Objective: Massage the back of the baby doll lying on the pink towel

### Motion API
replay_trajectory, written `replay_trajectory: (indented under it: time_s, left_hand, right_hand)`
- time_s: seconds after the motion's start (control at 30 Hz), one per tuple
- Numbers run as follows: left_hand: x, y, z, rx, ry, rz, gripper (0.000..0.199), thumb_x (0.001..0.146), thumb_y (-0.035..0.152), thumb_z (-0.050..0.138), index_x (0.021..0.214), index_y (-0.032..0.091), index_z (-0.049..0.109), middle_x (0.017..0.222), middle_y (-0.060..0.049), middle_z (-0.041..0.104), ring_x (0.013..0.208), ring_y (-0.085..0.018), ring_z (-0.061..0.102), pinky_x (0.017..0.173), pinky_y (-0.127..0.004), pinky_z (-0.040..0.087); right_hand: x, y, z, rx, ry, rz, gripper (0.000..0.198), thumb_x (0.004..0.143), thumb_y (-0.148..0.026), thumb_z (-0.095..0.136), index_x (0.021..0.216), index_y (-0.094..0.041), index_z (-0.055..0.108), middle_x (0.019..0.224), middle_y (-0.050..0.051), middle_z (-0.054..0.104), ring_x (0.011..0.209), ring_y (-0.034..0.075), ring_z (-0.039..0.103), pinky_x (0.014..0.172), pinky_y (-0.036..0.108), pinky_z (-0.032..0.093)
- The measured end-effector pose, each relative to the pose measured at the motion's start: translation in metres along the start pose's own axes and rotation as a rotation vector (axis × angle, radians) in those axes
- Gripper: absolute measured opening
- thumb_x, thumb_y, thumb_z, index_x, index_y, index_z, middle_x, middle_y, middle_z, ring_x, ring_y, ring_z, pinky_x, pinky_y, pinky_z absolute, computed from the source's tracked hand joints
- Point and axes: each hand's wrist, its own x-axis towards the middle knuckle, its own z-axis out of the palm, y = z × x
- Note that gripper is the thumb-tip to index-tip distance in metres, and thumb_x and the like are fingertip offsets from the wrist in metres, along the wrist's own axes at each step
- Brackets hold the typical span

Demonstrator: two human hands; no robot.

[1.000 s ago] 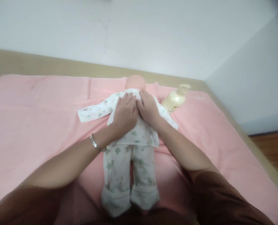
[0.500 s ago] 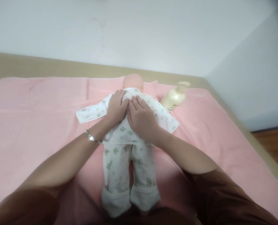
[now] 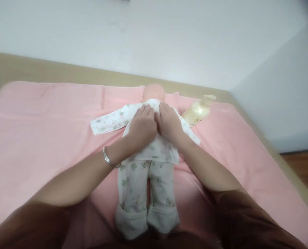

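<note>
The doll [image 3: 154, 92] is laid lengthwise on the pink sheet [image 3: 47, 114], its head pointed toward the wall [image 3: 169, 41]. The middle of its patterned shirt [image 3: 151, 151] is covered by the left hand [image 3: 142, 126] and the right hand [image 3: 169, 123], placed side by side. In each, the grip is flattened and unclenched, the fingers close together. A bracelet [image 3: 108, 158] is worn on the left wrist. The pants [image 3: 133, 188] are cuffed at the bottom. A pump bottle [image 3: 197, 112] is set just beside the right-hand sleeve.
</note>
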Motion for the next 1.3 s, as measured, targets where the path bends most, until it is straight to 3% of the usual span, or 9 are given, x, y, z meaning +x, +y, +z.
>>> replay_trajectory:
  time_s: [0.13,0.27,0.5,0.63,0.77,0.97,1.3]
  left_hand:
    - [0.016,-0.021,-0.003,-0.109,-0.099,-0.056,0.045,0.096,0.018,0.029,0.123,0.003,0.062,0.138,-0.021,0.061,0.140,-0.031,0.050,0.124,-0.051,0.037]
    - [0.026,-0.033,0.001,-0.144,-0.098,-0.181,0.049,0.096,0.023,0.031,0.131,0.000,0.055,0.145,-0.023,0.055,0.143,-0.033,0.045,0.127,-0.051,0.032]
    - [0.004,-0.009,0.005,-0.125,-0.015,-0.117,0.053,0.098,0.025,0.029,0.138,-0.002,0.051,0.151,-0.026,0.049,0.148,-0.037,0.039,0.126,-0.056,0.030]
    - [0.002,-0.002,-0.002,-0.198,-0.070,-0.115,0.054,0.095,0.022,0.033,0.143,0.003,0.048,0.156,-0.021,0.044,0.152,-0.035,0.032,0.127,-0.059,0.026]
    - [0.017,-0.018,-0.003,-0.251,-0.160,-0.196,0.062,0.091,0.023,0.033,0.148,-0.001,0.041,0.160,-0.023,0.038,0.153,-0.036,0.029,0.128,-0.059,0.023]
    - [0.022,-0.032,0.011,-0.253,-0.048,-0.218,0.063,0.090,0.026,0.031,0.146,-0.003,0.044,0.158,-0.023,0.040,0.153,-0.033,0.030,0.131,-0.053,0.020]
    - [0.020,-0.032,0.012,-0.306,-0.001,-0.240,0.062,0.089,0.032,0.035,0.142,0.004,0.050,0.154,-0.019,0.047,0.148,-0.032,0.039,0.130,-0.053,0.025]
  right_hand:
    - [-0.016,-0.014,-0.009,-0.114,0.042,-0.072,0.050,0.105,-0.026,0.028,0.136,0.003,0.055,0.127,0.025,0.066,0.123,0.035,0.060,0.106,0.050,0.047]
    - [-0.018,-0.017,-0.011,-0.125,0.039,-0.089,0.050,0.106,-0.028,0.030,0.136,0.001,0.057,0.124,0.023,0.068,0.123,0.034,0.061,0.106,0.048,0.048]
    - [0.008,0.011,0.003,0.042,-0.047,-0.026,0.054,0.104,-0.030,0.031,0.144,0.002,0.048,0.148,0.023,0.052,0.143,0.033,0.046,0.120,0.050,0.036]
    - [0.010,0.013,0.000,0.067,-0.062,-0.028,0.054,0.105,-0.033,0.030,0.143,0.001,0.049,0.149,0.023,0.052,0.142,0.034,0.046,0.119,0.052,0.037]
    - [-0.004,-0.005,-0.014,-0.034,-0.055,-0.034,0.052,0.105,-0.029,0.029,0.139,0.002,0.052,0.134,0.024,0.063,0.128,0.036,0.056,0.108,0.051,0.046]
    - [-0.026,-0.030,-0.024,-0.161,-0.067,-0.056,0.051,0.105,-0.025,0.032,0.143,0.003,0.050,0.124,0.026,0.067,0.121,0.038,0.060,0.102,0.049,0.049]
    - [0.003,0.002,0.003,0.027,-0.012,-0.075,0.057,0.099,-0.026,0.037,0.147,0.005,0.046,0.149,0.025,0.050,0.143,0.035,0.043,0.123,0.048,0.033]
